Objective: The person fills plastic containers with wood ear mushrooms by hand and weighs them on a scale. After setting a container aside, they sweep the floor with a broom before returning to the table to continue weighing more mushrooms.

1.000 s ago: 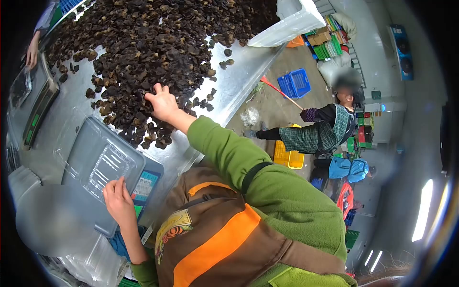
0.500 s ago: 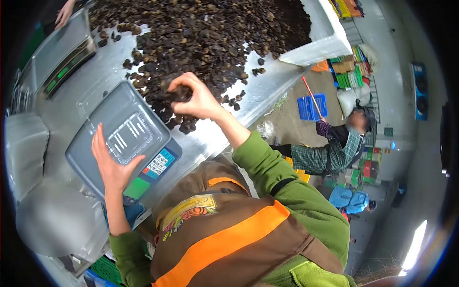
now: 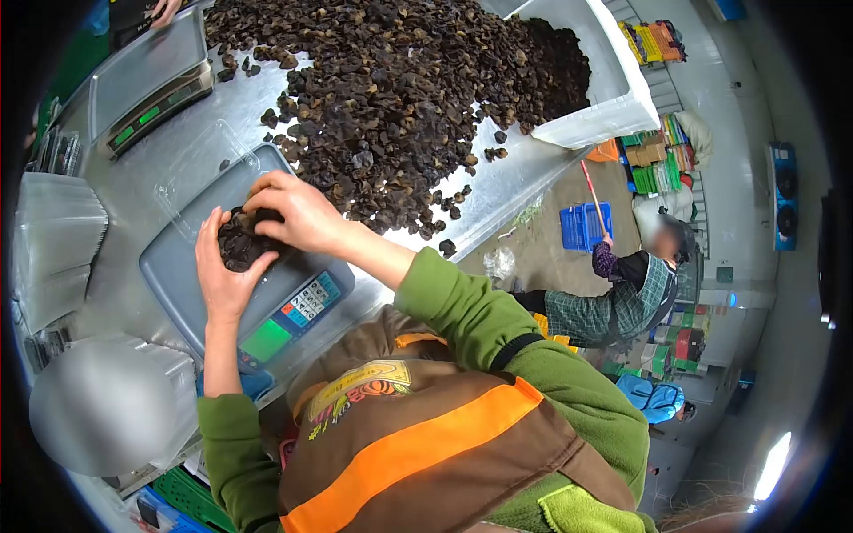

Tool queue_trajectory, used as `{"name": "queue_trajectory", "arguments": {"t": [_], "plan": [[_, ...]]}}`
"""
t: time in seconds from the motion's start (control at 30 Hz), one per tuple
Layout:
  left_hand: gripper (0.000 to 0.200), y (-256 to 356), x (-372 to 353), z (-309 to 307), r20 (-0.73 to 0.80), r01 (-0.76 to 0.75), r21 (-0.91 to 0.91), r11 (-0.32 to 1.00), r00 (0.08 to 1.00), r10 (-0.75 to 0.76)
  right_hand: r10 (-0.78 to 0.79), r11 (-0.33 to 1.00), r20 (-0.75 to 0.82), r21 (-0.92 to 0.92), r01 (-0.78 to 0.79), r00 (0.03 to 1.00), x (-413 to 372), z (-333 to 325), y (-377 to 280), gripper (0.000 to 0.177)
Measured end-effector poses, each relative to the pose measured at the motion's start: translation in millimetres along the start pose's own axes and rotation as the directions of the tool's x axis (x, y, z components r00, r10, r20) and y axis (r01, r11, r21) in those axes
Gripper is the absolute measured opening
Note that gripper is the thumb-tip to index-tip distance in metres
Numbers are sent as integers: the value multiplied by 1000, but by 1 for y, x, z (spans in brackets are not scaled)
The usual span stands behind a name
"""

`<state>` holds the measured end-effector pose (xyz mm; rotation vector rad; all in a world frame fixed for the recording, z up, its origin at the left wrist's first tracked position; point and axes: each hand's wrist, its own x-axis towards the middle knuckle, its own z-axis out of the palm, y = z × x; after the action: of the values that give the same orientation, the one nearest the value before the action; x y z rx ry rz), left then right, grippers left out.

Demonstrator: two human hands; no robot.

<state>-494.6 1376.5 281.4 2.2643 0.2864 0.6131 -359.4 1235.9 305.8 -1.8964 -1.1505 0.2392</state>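
Note:
A clear plastic tray lies on the platform of a grey digital scale, and dark brown mushroom-like pieces are in it. My left hand curves round the near side of the tray, thumb and fingers apart on its edges. Over the same tray, my right hand has its fingers curled down on several of the dark pieces. Both hands partly hide the tray. A big heap of the same dark pieces covers the metal table beyond my right hand.
A white foam box lies tipped at the heap's right. Another scale stands at the far left, a person's hand behind it. Stacked clear trays line the left. A person holds a red stick beside a blue crate.
My right hand has moved from the heap's edge to the tray, bringing dark pieces. The tray, bare before, now contains some. My left hand stays around it with its fingers more curved.

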Motion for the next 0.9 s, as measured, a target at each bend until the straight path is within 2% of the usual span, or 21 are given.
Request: {"name": "queue_trajectory", "arguments": {"t": [0.07, 0.1, 0.17, 0.2, 0.23, 0.27, 0.3, 0.33, 0.37, 0.4, 0.43, 0.5, 0.53, 0.57, 0.63, 0.7, 0.77, 0.9], "plan": [[90, 3, -3, 9, -67, 56, -71, 996, 996, -61, -11, 1000, -122, 21, 14, 992, 5, 3, 8, 20], [86, 4, -5, 13, -123, 107, -145, 984, 984, -125, -12, 1000, -119, 20, 15, 993, 4, 5, 12, 20], [82, 11, -7, 18, -125, 97, -103, 990, 986, -109, 68, 992, -174, 119, -47, 982, 2, 8, 16, 18], [83, 16, -8, 18, -110, 40, -109, 993, 993, -52, 105, 989, -199, 127, -80, 974, 1, 9, 17, 16], [85, 19, -9, 17, -96, -19, -114, 993, 995, 8, 230, 956, -197, 229, -184, 953, -1, 10, 17, 15], [88, 20, -11, 15, -89, -35, -104, 994, 996, 26, 278, 937, -219, 278, -214, 935, -4, 10, 20, 14], [88, 21, -12, 13, -93, -33, -100, 994, 995, 23, 325, 914, -239, 326, -240, 915, -6, 10, 25, 13], [90, 21, -13, 10, -121, -9, -170, 985, 993, -12, 351, 900, -240, 352, -256, 905, -7, 9, 30, 13], [91, 20, -15, 8, -145, 13, -239, 971, 988, -49, 468, 795, -172, 509, -329, 867, -8, 7, 31, 16], [82, 17, -17, 5, -144, 28, -296, 955, 987, -74, 521, 706, -117, 616, -349, 846, -9, 5, 32, 18], [82, 12, -18, 6, -147, 29, -293, 956, 986, -75, 565, 602, -55, 710, -365, 823, -11, 3, 33, 20], [68, 3, -18, 10, -296, 7, -469, 883, 941, -164, 569, 550, -27, 755, -357, 822, -11, -2, 30, 22], [53, 0, -19, 8, -331, 22, -463, 886, 923, -196, 595, 491, -5, 795, -358, 804, -11, -5, 29, 22], [53, -4, -19, 5, -334, 24, -461, 887, 922, -198, 619, 428, 19, 830, -358, 785, -11, -9, 26, 23], [52, -16, -19, -5, -413, 101, -534, 839, 835, -363, 635, 340, 34, 885, -319, 772, -12, -17, 22, 22], [47, -24, -21, -17, -450, 126, -490, 863, 811, -374, 651, 308, 43, 898, -315, 758, -16, -30, 19, 20], [48, -28, -22, -32, -534, 206, -471, 858, 707, -463, 618, 284, 53, 915, -285, 784, -26, -42, 29, 18], [50, -40, -26, -51, -612, 233, -468, 853, 611, -503, 655, 252, -2, 943, -216, 756, -49, -68, 29, 18]]}}
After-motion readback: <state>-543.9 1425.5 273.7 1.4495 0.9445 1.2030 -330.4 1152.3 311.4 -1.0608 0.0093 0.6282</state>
